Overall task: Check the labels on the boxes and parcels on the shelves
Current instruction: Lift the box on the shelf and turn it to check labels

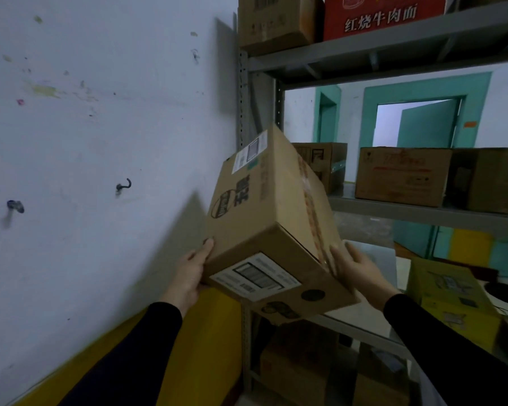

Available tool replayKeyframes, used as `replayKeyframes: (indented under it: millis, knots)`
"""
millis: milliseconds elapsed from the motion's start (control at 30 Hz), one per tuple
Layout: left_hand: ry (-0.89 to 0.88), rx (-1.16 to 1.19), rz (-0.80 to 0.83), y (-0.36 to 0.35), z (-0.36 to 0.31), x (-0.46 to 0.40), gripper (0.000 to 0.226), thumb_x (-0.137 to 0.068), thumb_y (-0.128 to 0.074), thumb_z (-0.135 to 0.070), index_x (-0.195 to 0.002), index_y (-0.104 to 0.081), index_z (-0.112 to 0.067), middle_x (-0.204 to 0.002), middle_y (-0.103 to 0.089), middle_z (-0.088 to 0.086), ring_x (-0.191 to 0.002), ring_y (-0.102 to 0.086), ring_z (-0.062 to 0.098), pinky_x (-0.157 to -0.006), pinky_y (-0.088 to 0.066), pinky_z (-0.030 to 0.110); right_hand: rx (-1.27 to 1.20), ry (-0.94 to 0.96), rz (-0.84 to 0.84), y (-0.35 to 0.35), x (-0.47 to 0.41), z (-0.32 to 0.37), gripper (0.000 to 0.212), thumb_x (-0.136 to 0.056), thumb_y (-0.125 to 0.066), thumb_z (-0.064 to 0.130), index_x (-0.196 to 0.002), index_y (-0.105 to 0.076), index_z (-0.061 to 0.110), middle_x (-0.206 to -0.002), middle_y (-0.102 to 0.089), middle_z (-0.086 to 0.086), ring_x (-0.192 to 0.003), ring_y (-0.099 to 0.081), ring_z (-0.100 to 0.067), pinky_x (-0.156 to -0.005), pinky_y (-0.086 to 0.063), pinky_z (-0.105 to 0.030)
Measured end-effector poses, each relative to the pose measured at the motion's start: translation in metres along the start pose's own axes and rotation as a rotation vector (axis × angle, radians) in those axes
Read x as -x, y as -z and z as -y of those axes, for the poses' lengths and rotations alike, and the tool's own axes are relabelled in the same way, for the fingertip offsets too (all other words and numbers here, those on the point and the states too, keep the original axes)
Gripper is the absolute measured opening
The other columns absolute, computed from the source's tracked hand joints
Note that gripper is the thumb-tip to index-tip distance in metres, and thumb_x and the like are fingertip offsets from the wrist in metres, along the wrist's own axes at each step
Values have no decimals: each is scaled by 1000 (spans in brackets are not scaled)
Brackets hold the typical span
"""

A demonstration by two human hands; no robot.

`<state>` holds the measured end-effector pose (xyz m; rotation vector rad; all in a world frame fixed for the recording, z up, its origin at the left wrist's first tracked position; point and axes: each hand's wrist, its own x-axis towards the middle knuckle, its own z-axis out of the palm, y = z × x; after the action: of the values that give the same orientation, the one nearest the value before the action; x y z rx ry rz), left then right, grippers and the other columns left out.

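— Head view first: anything in the hands?

— Holding a brown cardboard box [272, 218], tilted, out in front of the metal shelving [393, 51], beside the white wall [85, 142]. Left hand [188, 276] clasped on the lower left corner, thumb up along the edge, fingers hidden beneath. Right hand [357, 269] pressed flat against the right side, fingers spread over the taped seam. Both gripping the box, dark sleeves down to the wrists.

— Labels visible?

— Two. White shipping label [255, 278] with a barcode on the near face, turned toward the camera; text too blurred to read. Smaller label [250, 155] on the far upper corner, also unreadable. Dark printed logo on the left face.

— And on the shelves?

— Top shelf: plain brown carton [276, 22] next to a red carton [384, 16] printed with white Chinese characters. Middle shelf: several brown cartons, largest one [402, 175] with faint red print, well apart from the held box. Lower down: yellow carton [455, 300] at right, just beyond the right forearm, and more brown boxes in shadow near the floor.

— Behind the shelving?

— Teal-framed doorway [417, 118], door ajar. On the wall at left, small metal hook [123, 184].
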<state>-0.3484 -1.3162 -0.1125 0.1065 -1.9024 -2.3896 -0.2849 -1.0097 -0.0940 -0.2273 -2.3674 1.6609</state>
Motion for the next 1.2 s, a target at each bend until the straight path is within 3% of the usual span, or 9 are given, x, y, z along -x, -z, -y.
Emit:
replayKeyframes:
  millis: [100,167,233,467,767,900,967,1067,1200]
  knots:
    - [-176,-103,5,-14,0,12,39,-89,-69,-41,-116,-61,-14,-119,-64,8,-95,-62,18,-77,-48,27,-214,44,151,-16,1,21,64,-94,-40,69,-147,-45,34,-140,-55,5,-112,-54,-10,-98,-36,-29]
    - [-276,-190,39,-20,2,20,48,-89,-68,-44,-126,-57,-17,-118,-61,-7,-106,-61,18,-84,-49,26,-340,8,225,-25,0,30,53,-92,-38,72,-131,-54,40,-123,-63,11,-101,-60,-4,-87,-44,-25]
    - [-357,-282,110,-21,4,25,41,-81,-68,-56,-111,-64,-29,-105,-71,-13,-105,-68,18,-82,-57,30,-378,-42,242,-31,-2,29,43,-92,-43,68,-119,-58,38,-112,-66,8,-101,-65,-12,-79,-50,-29]
    - [-514,-492,116,-16,18,30,46,-84,-64,-64,-120,-63,-34,-108,-73,-16,-99,-69,3,-81,-61,34,-420,-146,239,-34,3,-2,64,-76,-67,56,-130,-54,23,-124,-66,-7,-116,-63,-28,-110,-42,-52]
    - [-540,-529,56,-21,14,36,32,-88,-63,-57,-113,-63,-37,-100,-72,-18,-92,-68,-1,-74,-60,27,-509,-104,147,-41,4,-5,47,-86,-71,40,-126,-54,21,-118,-69,-7,-105,-68,-27,-86,-57,-42]
    - [-434,-462,61,-21,-1,36,34,-94,-46,-59,-101,-68,-34,-96,-72,-13,-92,-67,6,-70,-54,25,-580,-167,122,-40,2,-5,37,-93,-67,35,-125,-57,18,-109,-72,-9,-96,-70,-28,-72,-56,-40]
    - [-322,-364,57,-11,-5,30,44,-100,-37,-56,-113,-69,-29,-115,-70,-8,-106,-63,10,-83,-49,27,-619,-205,144,-35,3,-7,35,-96,-62,38,-124,-59,16,-103,-74,-11,-90,-70,-29,-70,-55,-40]
    - [-167,-362,-68,25,4,14,72,-93,-46,-67,-142,-49,-14,-141,-50,-3,-122,-49,18,-104,-38,36,-687,-251,204,-24,6,-16,40,-96,-58,46,-123,-60,17,-101,-75,-15,-86,-71,-34,-74,-59,-45]
    - [97,-125,-54,49,12,7,70,-83,-64,-65,-133,-54,-17,-131,-56,3,-121,-53,27,-108,-41,45,-749,-270,250,-16,8,-24,48,-91,-57,52,-125,-58,17,-98,-76,-19,-82,-72,-37,-79,-57,-50]
